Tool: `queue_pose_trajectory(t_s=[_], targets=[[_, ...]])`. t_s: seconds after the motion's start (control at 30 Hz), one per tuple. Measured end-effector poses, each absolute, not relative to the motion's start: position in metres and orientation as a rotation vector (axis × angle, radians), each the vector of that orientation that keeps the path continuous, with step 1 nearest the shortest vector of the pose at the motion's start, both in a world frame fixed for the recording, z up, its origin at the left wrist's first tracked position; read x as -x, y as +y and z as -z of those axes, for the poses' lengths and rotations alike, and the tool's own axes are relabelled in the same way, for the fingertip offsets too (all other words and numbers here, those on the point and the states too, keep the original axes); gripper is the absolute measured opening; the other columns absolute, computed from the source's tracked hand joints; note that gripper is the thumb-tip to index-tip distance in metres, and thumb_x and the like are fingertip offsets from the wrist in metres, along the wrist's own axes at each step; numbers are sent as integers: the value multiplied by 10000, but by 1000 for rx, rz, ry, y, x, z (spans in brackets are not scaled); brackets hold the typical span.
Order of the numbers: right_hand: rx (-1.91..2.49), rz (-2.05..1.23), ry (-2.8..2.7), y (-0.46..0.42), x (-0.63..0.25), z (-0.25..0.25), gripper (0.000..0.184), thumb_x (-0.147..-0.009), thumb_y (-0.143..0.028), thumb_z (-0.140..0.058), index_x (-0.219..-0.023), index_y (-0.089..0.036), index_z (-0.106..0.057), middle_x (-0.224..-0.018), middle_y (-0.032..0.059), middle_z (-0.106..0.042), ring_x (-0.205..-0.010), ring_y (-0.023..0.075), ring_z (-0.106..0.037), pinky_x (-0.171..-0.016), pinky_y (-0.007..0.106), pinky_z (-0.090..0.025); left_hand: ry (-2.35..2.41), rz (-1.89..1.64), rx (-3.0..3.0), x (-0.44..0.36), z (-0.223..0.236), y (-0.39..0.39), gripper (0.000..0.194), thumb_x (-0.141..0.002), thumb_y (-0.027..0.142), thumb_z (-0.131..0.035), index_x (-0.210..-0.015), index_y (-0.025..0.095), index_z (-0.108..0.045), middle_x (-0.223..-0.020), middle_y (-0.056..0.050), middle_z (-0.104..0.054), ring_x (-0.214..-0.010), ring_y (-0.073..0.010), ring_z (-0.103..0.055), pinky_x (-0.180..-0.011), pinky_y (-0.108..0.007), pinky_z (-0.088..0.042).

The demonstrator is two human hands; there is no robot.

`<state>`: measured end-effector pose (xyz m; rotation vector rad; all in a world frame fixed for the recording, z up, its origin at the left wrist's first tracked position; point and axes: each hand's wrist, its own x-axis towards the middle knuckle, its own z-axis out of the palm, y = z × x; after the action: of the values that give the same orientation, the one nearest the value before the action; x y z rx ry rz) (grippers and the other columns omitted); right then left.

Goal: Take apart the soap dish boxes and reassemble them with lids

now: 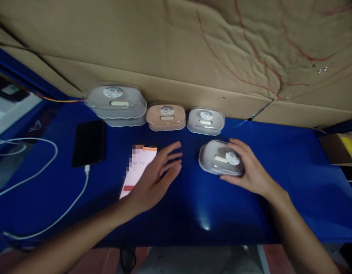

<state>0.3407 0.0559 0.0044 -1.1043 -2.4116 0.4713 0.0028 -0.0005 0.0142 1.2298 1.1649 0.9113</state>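
My right hand grips the right end of a grey plastic container with a clear lid, thumb at the near side and fingers at the far side. A white oval piece and a round label show on its top. My left hand is held open, fingers stretched to the right, with nothing in it. It partly covers a lit phone with a timer on its screen. Behind are a pinkish-beige container, a small grey one and, at the left, larger grey stacked ones.
A dark phone lies at the left, with a white cable plugged into its near end. Brown cardboard lines the back of the blue table. At the right edge stands a cardboard box.
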Motion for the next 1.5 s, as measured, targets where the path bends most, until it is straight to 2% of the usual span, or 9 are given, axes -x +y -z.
queue_pose_trajectory(t_s=[0.17,0.33,0.5,0.67,0.8,0.97,1.2,1.3,1.5], targets=[[1230,-409,-2352,80,-374,3,896,-891,-640,-846,-1618,-299,-448,-1639,200,-488,-1568,440,-472,-1239,701,-460,1562,-805,-2117,17,-20,36,614,-1095,435,-590,-1656,230,-450,-1789,-177,-360,-1680,-367,-320,-1369,-607,-277],[1323,-239,-2372,87,-383,11,856,-975,-661,-728,-1698,-336,-404,-1742,189,-390,-1621,454,-389,-1274,712,-388,1736,-650,-2363,29,-9,83,640,-1087,361,-572,-1671,147,-426,-1834,-231,-245,-1709,-451,-215,-1345,-667,-267],[1430,-38,-2329,92,-392,18,813,-1033,-641,-641,-1737,-356,-353,-1767,188,-369,-1606,472,-401,-1236,741,-391,1704,-595,-2468,28,-8,101,555,-1079,330,-558,-1597,135,-532,-1726,-234,-462,-1640,-430,-372,-1333,-647,-282],[1455,-10,-2292,97,-399,23,814,-1044,-635,-620,-1742,-315,-350,-1753,203,-383,-1606,462,-391,-1246,718,-396,1625,-626,-2516,21,-13,82,383,-1045,336,-608,-1385,190,-706,-1526,-202,-636,-1468,-420,-564,-1234,-599,-419],[1455,-5,-2266,99,-400,24,820,-1042,-653,-605,-1740,-308,-348,-1744,197,-389,-1601,467,-378,-1259,740,-368,1557,-614,-2515,18,-10,67,358,-1018,329,-652,-1356,225,-710,-1493,-190,-635,-1464,-420,-554,-1233,-633,-410],[1469,7,-2255,100,-400,25,821,-1027,-664,-626,-1724,-313,-372,-1737,194,-396,-1585,472,-397,-1252,745,-379,1437,-582,-2533,16,-2,68,354,-992,285,-685,-1344,241,-677,-1630,-178,-535,-1574,-418,-443,-1291,-690,-292],[1432,7,-2226,100,-382,29,814,-1032,-646,-630,-1725,-313,-360,-1721,200,-393,-1577,468,-386,-1253,762,-367,916,-385,-2696,-12,-20,33,478,-1036,207,-664,-1504,272,-593,-1680,-177,-531,-1567,-411,-456,-1178,-586,-346],[1360,-36,-2275,102,-357,29,800,-1042,-635,-625,-1723,-309,-361,-1722,199,-396,-1578,448,-391,-1264,740,-373,737,-284,-2661,-31,-28,11,508,-1031,116,-624,-1508,286,-584,-1666,-133,-565,-1557,-364,-482,-1161,-514,-349],[1254,-142,-2375,123,-307,27,816,-1035,-706,-589,-1710,-292,-394,-1729,186,-395,-1596,426,-367,-1291,707,-377,768,-319,-2609,-30,-26,6,547,-1015,115,-652,-1525,292,-567,-1676,-145,-543,-1543,-383,-484,-1173,-541,-355]])
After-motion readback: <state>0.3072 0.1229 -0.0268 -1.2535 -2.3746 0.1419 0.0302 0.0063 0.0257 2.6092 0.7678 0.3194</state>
